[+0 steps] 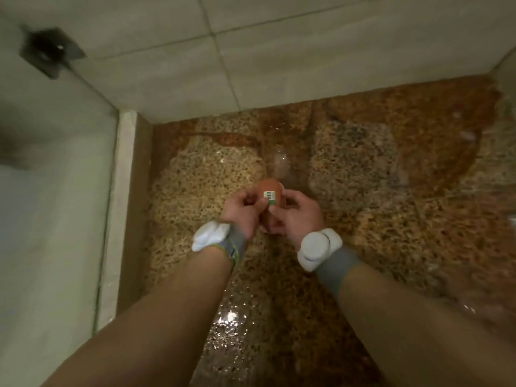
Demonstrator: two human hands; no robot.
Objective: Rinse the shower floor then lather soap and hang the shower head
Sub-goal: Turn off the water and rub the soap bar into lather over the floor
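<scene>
**Inspector:** Location of the task item?

**Assistant:** The soap bar, an orange-brown rounded piece, is held in mid-air between both hands. It is above the shower floor, near the centre of the view. A small white-and-green label sits on its upper face.

**Inspector:** State of the left hand?

**Assistant:** The left hand is clamped on the bar's left side, with thumb and fingertips closed at the label's edge. Whether they also pinch the label itself, I cannot tell.

**Inspector:** And the right hand?

**Assistant:** The right hand is clamped on the bar's right side, fingers curled round it.

**Inspector:** Floor condition?

**Assistant:** Pebble-patterned and wet. There are bright glints of water close to the person and darker orange patches along the tiled wall.

**Inspector:** Other items noted?

**Assistant:** A grey band with a white unit on each wrist. A pale curb along the floor's left edge. A dark square fitting, blurred, at upper left
</scene>
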